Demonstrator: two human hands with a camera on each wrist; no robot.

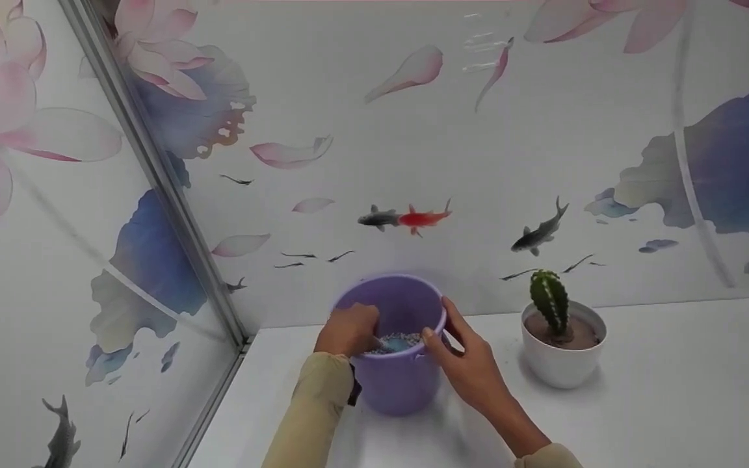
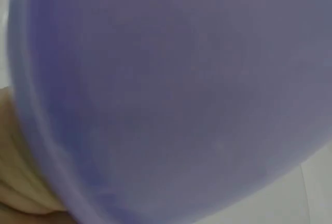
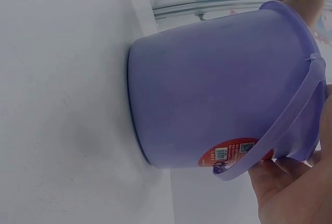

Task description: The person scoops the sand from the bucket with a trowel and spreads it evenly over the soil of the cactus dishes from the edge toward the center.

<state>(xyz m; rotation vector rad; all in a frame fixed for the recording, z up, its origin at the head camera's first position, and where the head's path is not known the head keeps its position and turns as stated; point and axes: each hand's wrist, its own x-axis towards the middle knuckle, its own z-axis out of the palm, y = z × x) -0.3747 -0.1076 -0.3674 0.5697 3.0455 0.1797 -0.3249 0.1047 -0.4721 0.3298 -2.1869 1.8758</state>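
Observation:
A purple plastic bucket (image 1: 400, 383) stands upright on the white table, pale gravel (image 1: 413, 338) inside it. My left hand (image 1: 350, 329) reaches over its left rim with curled fingers around a light-blue thing (image 1: 395, 344) that lies against the gravel; the fingertips and most of that thing are hidden. With thumb at the rim and fingers along the outer right side, my right hand (image 1: 469, 361) grips the bucket. In the right wrist view the bucket's handle (image 3: 282, 123) hangs down beside a red label (image 3: 228, 151). The bucket wall (image 2: 181, 89) fills most of the left wrist view.
To the right on the table (image 1: 686, 390) is a white pot (image 1: 563, 367) with a small green cactus (image 1: 549, 302). Behind rises a white wall panel (image 1: 374, 149) printed with fish and petals. A metal corner strip (image 1: 173, 201) runs down at the left.

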